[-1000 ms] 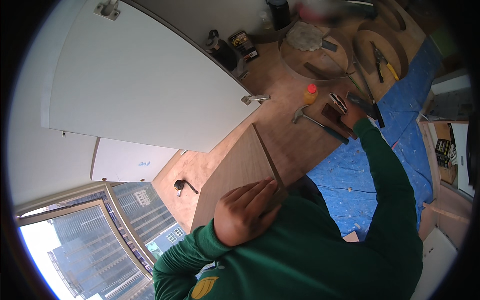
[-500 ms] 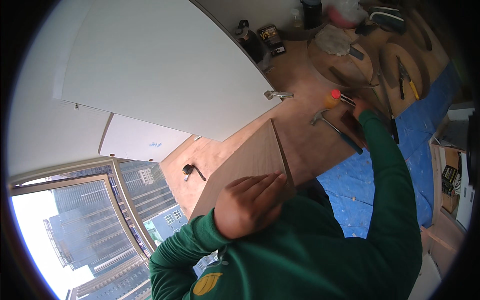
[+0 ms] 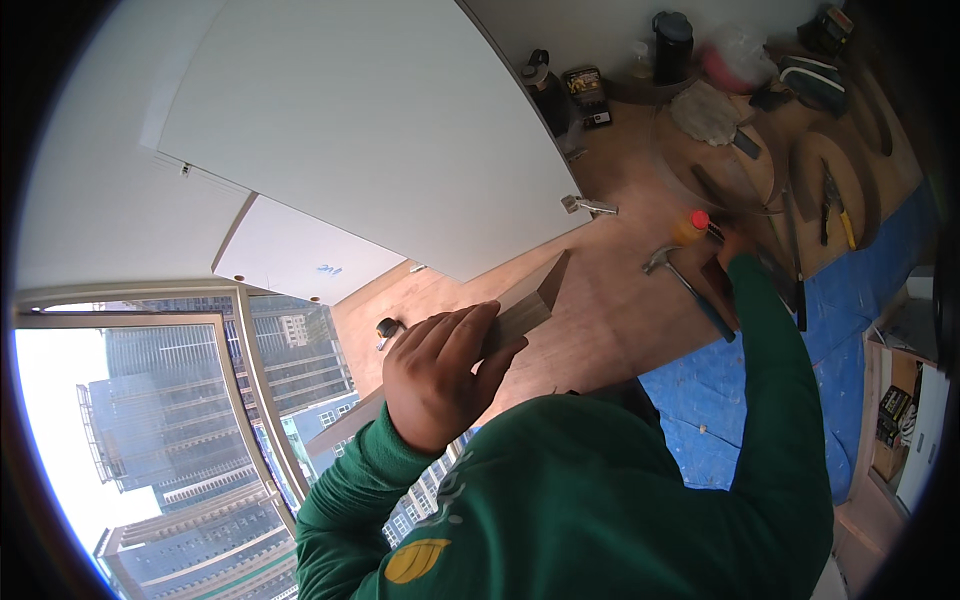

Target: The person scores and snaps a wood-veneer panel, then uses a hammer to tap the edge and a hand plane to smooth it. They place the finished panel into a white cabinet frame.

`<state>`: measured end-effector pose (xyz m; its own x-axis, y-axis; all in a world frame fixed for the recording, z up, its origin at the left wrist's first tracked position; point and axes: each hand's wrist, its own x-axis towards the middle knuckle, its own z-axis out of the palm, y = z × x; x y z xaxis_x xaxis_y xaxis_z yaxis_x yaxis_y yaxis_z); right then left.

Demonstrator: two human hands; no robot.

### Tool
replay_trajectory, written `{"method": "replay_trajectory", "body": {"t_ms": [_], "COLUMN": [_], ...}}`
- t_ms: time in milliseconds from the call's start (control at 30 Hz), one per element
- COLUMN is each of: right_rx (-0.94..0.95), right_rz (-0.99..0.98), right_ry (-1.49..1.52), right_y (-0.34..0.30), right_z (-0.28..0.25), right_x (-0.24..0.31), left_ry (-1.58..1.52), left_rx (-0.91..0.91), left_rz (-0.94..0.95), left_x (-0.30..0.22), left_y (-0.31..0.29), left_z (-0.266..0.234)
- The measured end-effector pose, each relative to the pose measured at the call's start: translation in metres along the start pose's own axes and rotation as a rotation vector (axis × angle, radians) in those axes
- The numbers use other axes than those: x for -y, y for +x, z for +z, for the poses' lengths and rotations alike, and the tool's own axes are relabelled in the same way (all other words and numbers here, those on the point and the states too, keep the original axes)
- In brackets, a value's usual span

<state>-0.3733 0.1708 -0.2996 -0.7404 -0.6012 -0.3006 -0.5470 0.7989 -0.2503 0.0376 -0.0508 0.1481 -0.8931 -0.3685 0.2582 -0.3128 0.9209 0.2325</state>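
My left hand [image 3: 435, 380] is closed on a wooden board [image 3: 522, 305], fingers over its upper side and thumb below. The board is tilted, its edge facing me; its middle is hidden behind the hand. My right arm stretches out to the far right of the wooden worktop [image 3: 590, 320]. There my right hand [image 3: 737, 250], blurred, is beside an amber bottle with a red cap [image 3: 692, 228] and a small dark, light-striped object [image 3: 715, 233]. Its fingers are mostly hidden. A claw hammer [image 3: 690, 293] lies just left of that hand.
A large white door panel [image 3: 380, 130] with a metal hinge [image 3: 590, 206] leans over the worktop. A tape measure [image 3: 387, 328] lies near the window. Curled edging strips [image 3: 865, 210], pliers [image 3: 838, 210] and a black flask [image 3: 672, 48] are at the far right. Blue sheeting [image 3: 700, 420] covers the floor.
My left hand has moved left, turned and tilted the board, so its edge now shows. My right hand stays by the amber bottle. The whole view has shifted slightly.
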Motion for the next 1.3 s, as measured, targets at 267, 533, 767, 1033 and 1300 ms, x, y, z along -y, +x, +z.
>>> {"method": "replay_trajectory", "body": {"t_ms": [267, 533, 767, 1033, 1300], "right_rx": [-0.150, -0.429, -0.219, 0.152, 0.287], "right_rz": [-0.047, 0.053, -0.010, -0.193, -0.205], "right_ry": [0.006, 0.452, 0.774, 1.473, 1.687], "right_y": [0.009, -0.057, -0.136, -0.216, -0.255], "right_z": [0.017, 0.018, 0.024, -0.114, -0.233], "right_x": [-0.015, -0.016, 0.051, 0.254, 0.348], "left_ry": [0.015, -0.042, -0.104, -0.048, -0.152], "left_rx": [-0.088, -0.143, -0.196, -0.205, -0.235], "left_rz": [0.054, 0.037, 0.063, 0.083, 0.088], "left_x": [0.021, 0.029, 0.032, 0.033, 0.035], "left_y": [-0.001, -0.002, -0.008, -0.011, -0.010], "left_z": [0.002, 0.005, 0.004, 0.008, 0.009]}}
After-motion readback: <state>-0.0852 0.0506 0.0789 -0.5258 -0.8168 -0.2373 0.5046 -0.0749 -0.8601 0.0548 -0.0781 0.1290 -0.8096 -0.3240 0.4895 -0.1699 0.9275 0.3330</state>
